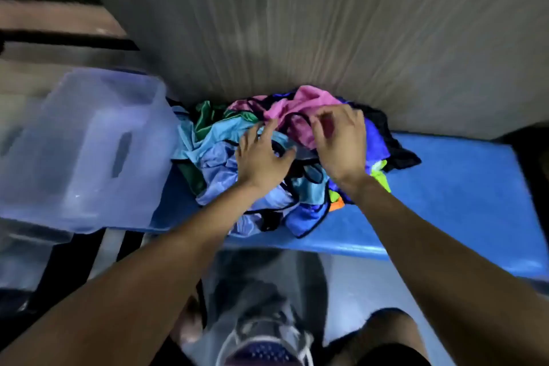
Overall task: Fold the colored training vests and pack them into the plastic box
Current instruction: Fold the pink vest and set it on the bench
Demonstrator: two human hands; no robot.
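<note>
At nine o'clock the plastic box (86,154) sits tilted on the blue desk (463,187), empty. At centre lies the vest heap (237,157): light, limp, slippery, tangled, with no clear long axis. The left hand (263,157) presses spread fingers on pale blue cloth; the right hand (338,140) curls over the pink vest (300,107), though whether it grips is unclear. Best held at a shoulder strap.

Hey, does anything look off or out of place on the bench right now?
The plastic box sits tilted at the bench's left end, overhanging the front edge, with no vests visible inside. The vests are one tangled heap, none folded, with both hands in it.
</note>
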